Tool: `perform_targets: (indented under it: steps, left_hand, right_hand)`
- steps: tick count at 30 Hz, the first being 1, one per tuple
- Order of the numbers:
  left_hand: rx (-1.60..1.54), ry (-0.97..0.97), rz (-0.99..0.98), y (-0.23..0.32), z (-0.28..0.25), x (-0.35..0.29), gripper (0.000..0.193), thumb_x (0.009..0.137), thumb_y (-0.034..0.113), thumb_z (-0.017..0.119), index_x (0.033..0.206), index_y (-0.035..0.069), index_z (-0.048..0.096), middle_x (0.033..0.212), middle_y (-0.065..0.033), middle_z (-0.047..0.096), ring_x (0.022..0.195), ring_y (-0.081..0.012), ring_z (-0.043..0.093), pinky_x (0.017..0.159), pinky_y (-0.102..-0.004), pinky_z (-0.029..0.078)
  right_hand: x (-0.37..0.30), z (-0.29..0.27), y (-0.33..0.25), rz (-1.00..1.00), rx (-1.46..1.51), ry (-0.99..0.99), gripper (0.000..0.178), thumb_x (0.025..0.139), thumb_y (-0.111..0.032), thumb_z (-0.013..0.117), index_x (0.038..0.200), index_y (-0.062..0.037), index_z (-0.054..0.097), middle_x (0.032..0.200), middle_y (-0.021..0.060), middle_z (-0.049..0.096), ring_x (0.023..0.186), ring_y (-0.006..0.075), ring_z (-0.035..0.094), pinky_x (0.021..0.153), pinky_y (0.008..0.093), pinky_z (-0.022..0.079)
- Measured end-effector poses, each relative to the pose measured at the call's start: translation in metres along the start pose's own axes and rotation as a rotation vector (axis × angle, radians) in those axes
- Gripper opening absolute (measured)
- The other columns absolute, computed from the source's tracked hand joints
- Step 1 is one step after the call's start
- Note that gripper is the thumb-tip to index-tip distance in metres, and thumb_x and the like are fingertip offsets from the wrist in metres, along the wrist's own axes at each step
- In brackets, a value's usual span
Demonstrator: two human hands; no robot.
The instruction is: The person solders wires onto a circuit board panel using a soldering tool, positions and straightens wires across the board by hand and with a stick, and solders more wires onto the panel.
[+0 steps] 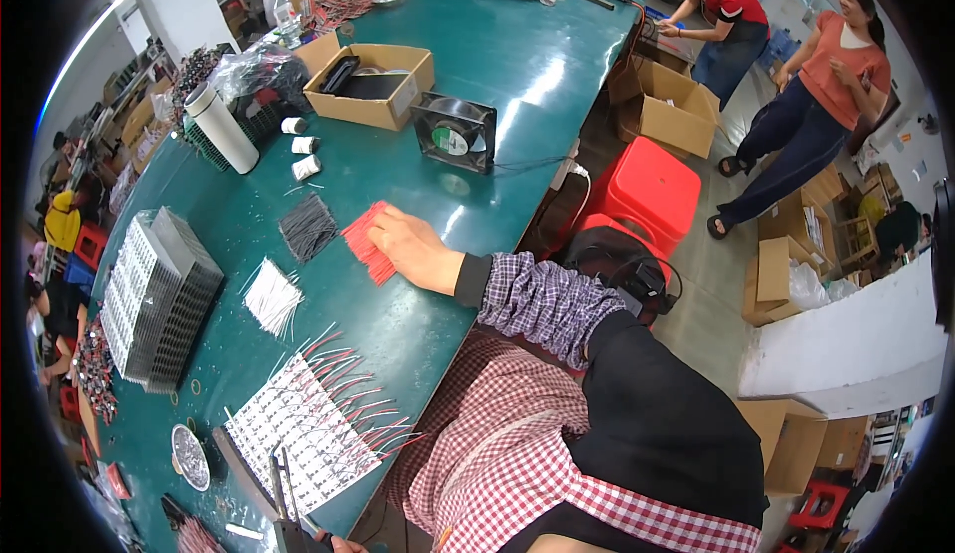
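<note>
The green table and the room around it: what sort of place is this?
Probably a workshop for electrical parts: the green table holds piles of red wires, black wires and white wires, plus a wired white panel.

Head view came from the left of two fisheye cameras worn side by side on the head. It looked down and ahead over the tabletop (468, 31), right hand (413, 247) fairly close, near the middle; floor (701, 304) farther off rightward; straight edges bowed.
</note>
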State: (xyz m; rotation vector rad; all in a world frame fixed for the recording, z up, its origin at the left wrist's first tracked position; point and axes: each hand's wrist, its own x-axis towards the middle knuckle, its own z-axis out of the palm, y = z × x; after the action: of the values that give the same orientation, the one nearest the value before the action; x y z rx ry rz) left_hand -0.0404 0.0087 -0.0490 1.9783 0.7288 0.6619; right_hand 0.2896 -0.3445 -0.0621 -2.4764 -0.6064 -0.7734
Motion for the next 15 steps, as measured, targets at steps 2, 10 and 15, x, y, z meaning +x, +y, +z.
perform_targets:
  steps: [2, 10, 15]
  left_hand:
    - [-0.031, -0.007, -0.003, -0.002, 0.004, 0.002, 0.018, 0.081, -0.002, 0.062, 0.098, 0.0, 0.058, 0.086, -0.0102, 0.056, 0.067, -0.0182, 0.053, 0.062, -0.0285, 0.042]
    - [-0.157, -0.051, -0.008, -0.001, 0.022, 0.01, 0.023, 0.08, -0.004, 0.062, 0.102, -0.001, 0.057, 0.089, -0.0111, 0.058, 0.064, -0.0166, 0.052, 0.058, -0.027, 0.041]
    - [-0.23, -0.068, -0.016, 0.002, 0.03, 0.013, 0.026, 0.08, -0.005, 0.062, 0.105, -0.002, 0.056, 0.09, -0.0117, 0.059, 0.062, -0.0156, 0.051, 0.056, -0.026, 0.04]
  right_hand:
    - [0.0, -0.001, -0.001, 0.029, 0.002, -0.002, 0.002, 0.076, -0.001, 0.056, 0.074, -0.0024, 0.056, 0.088, 0.0127, 0.056, 0.091, 0.0296, 0.056, 0.073, 0.0385, 0.052]
    - [0.0, -0.001, 0.002, -0.004, 0.046, 0.042, 0.002, 0.075, 0.0, 0.057, 0.074, -0.0018, 0.056, 0.086, 0.0138, 0.055, 0.09, 0.0298, 0.056, 0.072, 0.0385, 0.053]
    - [0.0, -0.002, 0.002, 0.001, 0.072, 0.05, 0.002, 0.075, 0.0, 0.057, 0.073, -0.0014, 0.057, 0.087, 0.0132, 0.054, 0.091, 0.0295, 0.055, 0.074, 0.0373, 0.053]
